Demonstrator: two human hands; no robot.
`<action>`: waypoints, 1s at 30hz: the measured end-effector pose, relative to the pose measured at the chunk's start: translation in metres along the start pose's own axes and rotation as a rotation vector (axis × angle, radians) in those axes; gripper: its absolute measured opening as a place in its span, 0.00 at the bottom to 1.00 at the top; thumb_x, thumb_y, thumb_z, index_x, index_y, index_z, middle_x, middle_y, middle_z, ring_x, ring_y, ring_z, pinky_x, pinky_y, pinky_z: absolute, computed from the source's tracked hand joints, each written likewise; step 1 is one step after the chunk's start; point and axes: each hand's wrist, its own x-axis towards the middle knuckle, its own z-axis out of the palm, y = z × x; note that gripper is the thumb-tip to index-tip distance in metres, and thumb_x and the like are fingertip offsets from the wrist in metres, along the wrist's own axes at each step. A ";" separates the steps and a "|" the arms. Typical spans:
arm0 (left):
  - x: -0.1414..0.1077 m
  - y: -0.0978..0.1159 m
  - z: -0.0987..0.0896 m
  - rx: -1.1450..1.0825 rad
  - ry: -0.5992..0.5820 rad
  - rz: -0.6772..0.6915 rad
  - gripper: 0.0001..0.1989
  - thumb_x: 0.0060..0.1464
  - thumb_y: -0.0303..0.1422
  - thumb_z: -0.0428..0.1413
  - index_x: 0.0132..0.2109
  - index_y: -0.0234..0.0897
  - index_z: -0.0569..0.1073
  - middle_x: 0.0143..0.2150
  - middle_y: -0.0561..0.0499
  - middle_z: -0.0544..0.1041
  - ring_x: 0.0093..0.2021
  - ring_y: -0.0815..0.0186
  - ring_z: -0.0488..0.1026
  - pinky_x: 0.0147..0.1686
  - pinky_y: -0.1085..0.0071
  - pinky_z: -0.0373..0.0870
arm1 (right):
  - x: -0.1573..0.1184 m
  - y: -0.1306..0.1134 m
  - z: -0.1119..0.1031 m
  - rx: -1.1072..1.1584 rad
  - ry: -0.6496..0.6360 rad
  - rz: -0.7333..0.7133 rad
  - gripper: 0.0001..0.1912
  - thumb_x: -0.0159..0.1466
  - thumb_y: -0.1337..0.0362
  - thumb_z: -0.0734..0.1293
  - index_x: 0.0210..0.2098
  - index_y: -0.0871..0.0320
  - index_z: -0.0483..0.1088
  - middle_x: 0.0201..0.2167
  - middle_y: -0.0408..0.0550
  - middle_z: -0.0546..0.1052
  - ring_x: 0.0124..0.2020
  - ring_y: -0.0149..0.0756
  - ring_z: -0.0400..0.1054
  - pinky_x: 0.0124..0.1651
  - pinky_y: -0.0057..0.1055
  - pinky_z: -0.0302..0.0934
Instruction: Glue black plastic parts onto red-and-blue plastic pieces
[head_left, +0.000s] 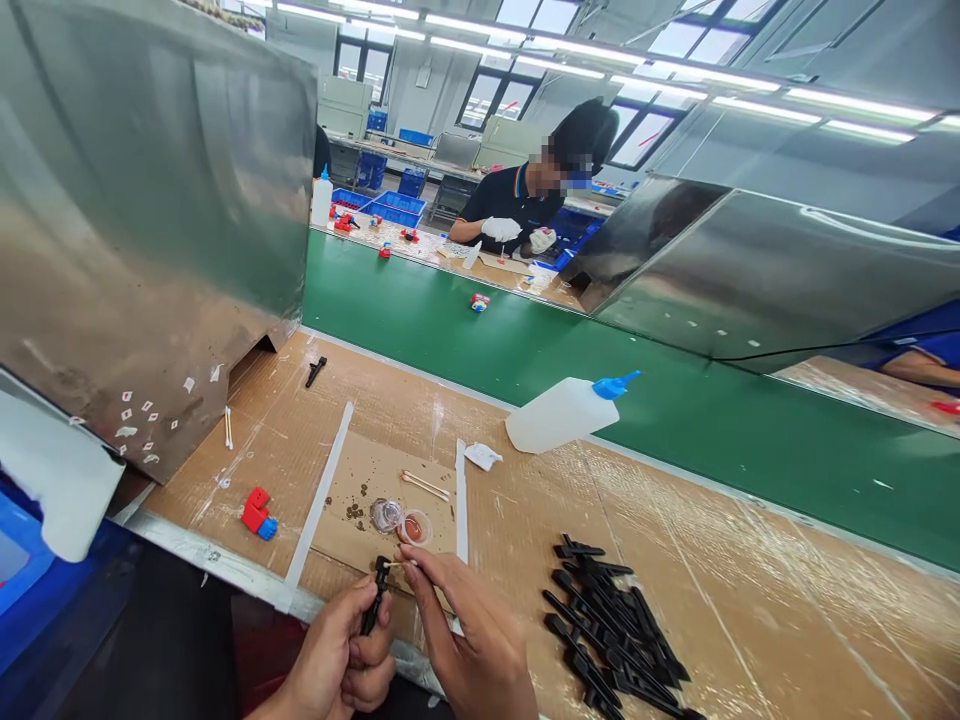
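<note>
While two cotton swabs (pixel 426 486) lie on the brown cardboard (pixel 364 456) and another pair (pixel 229 428) near the metal panel (pixel 225 200), the black parts in the pile (pixel 611 630) overlap too much for exact counting. One bottle (pixel 559 416) and one reddish cup (pixel 411 528) are beyond the hands. The left hand (pixel 337 650) closes around one black piece (pixel 379 592), and the right hand (pixel 476 630) pinches a thin stick (pixel 400 563) at the piece's upper end.

Ceiling tubes (pixel 862 105) and windows (pixel 499 95) light the room brightly, leaving pale glare on the metal panel (pixel 150 200) and shiny worktop (pixel 750 600). The hands (pixel 476 630) look fairly sharp, while wide-angle distortion stretches the outer edges.
</note>
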 end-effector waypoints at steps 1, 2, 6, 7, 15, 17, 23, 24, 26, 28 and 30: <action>0.000 0.000 0.000 -0.002 0.001 -0.005 0.25 0.42 0.55 0.62 0.31 0.39 0.65 0.13 0.67 0.47 0.11 0.79 0.34 0.11 0.78 0.31 | 0.000 0.000 0.000 0.003 -0.007 -0.006 0.14 0.67 0.73 0.63 0.50 0.55 0.70 0.39 0.46 0.80 0.42 0.34 0.76 0.46 0.28 0.71; -0.001 0.000 0.000 -0.004 0.002 -0.010 0.25 0.42 0.55 0.63 0.31 0.39 0.65 0.13 0.68 0.47 0.11 0.79 0.34 0.11 0.79 0.31 | -0.001 -0.001 0.000 0.006 -0.015 -0.001 0.14 0.67 0.73 0.63 0.50 0.55 0.70 0.39 0.46 0.79 0.42 0.34 0.76 0.47 0.28 0.71; -0.001 0.001 0.001 -0.003 -0.019 -0.012 0.25 0.42 0.55 0.62 0.31 0.39 0.65 0.12 0.68 0.48 0.11 0.80 0.34 0.11 0.79 0.31 | -0.003 -0.001 0.002 0.002 -0.023 0.014 0.12 0.67 0.73 0.63 0.49 0.55 0.69 0.39 0.47 0.79 0.42 0.34 0.75 0.46 0.28 0.70; 0.000 0.001 0.001 -0.005 -0.025 -0.008 0.25 0.42 0.55 0.62 0.30 0.39 0.65 0.12 0.68 0.48 0.11 0.80 0.34 0.10 0.79 0.30 | -0.003 -0.001 0.003 -0.006 -0.014 0.015 0.11 0.68 0.73 0.63 0.48 0.56 0.69 0.38 0.47 0.79 0.41 0.33 0.75 0.46 0.28 0.70; -0.001 0.004 -0.001 0.002 -0.091 -0.015 0.25 0.44 0.55 0.62 0.31 0.40 0.63 0.13 0.68 0.49 0.11 0.80 0.35 0.10 0.80 0.32 | -0.011 0.005 0.015 -0.034 0.146 0.074 0.06 0.67 0.69 0.67 0.43 0.56 0.70 0.34 0.44 0.79 0.35 0.30 0.75 0.42 0.23 0.69; -0.001 0.004 -0.002 0.002 -0.093 -0.028 0.26 0.43 0.55 0.63 0.31 0.40 0.63 0.13 0.68 0.49 0.11 0.80 0.35 0.10 0.80 0.32 | -0.014 0.006 0.015 -0.025 0.146 0.084 0.07 0.67 0.70 0.66 0.45 0.57 0.70 0.37 0.46 0.79 0.38 0.31 0.76 0.44 0.24 0.69; 0.002 0.004 -0.001 -0.003 -0.056 -0.037 0.28 0.38 0.56 0.64 0.30 0.40 0.63 0.11 0.68 0.49 0.10 0.81 0.34 0.10 0.80 0.30 | -0.014 0.004 0.011 0.017 0.072 0.027 0.16 0.68 0.73 0.63 0.54 0.58 0.69 0.43 0.50 0.79 0.45 0.33 0.75 0.47 0.25 0.70; 0.002 0.003 -0.001 -0.006 -0.056 -0.035 0.28 0.38 0.57 0.64 0.30 0.40 0.63 0.11 0.68 0.49 0.10 0.81 0.34 0.10 0.80 0.30 | -0.013 0.003 0.011 0.021 0.073 0.017 0.16 0.68 0.73 0.63 0.54 0.58 0.69 0.44 0.50 0.79 0.46 0.33 0.75 0.49 0.25 0.69; 0.003 0.002 -0.002 -0.013 -0.055 -0.029 0.28 0.38 0.56 0.64 0.30 0.40 0.63 0.11 0.68 0.49 0.10 0.81 0.33 0.10 0.80 0.30 | -0.013 0.002 0.013 0.040 0.095 0.027 0.15 0.67 0.73 0.64 0.52 0.57 0.71 0.43 0.48 0.80 0.45 0.32 0.75 0.50 0.24 0.69; 0.004 0.001 -0.004 -0.021 -0.058 -0.023 0.27 0.39 0.56 0.64 0.31 0.40 0.63 0.12 0.69 0.49 0.10 0.81 0.32 0.10 0.80 0.30 | -0.014 0.001 0.015 0.074 0.148 0.116 0.10 0.66 0.70 0.66 0.46 0.55 0.74 0.40 0.46 0.81 0.40 0.31 0.77 0.47 0.21 0.69; 0.005 -0.001 -0.007 -0.026 -0.069 -0.022 0.27 0.40 0.55 0.64 0.31 0.39 0.63 0.12 0.68 0.49 0.10 0.81 0.32 0.10 0.81 0.30 | -0.016 0.002 0.017 0.130 0.198 0.277 0.06 0.66 0.65 0.68 0.42 0.55 0.77 0.38 0.45 0.82 0.36 0.31 0.78 0.42 0.20 0.70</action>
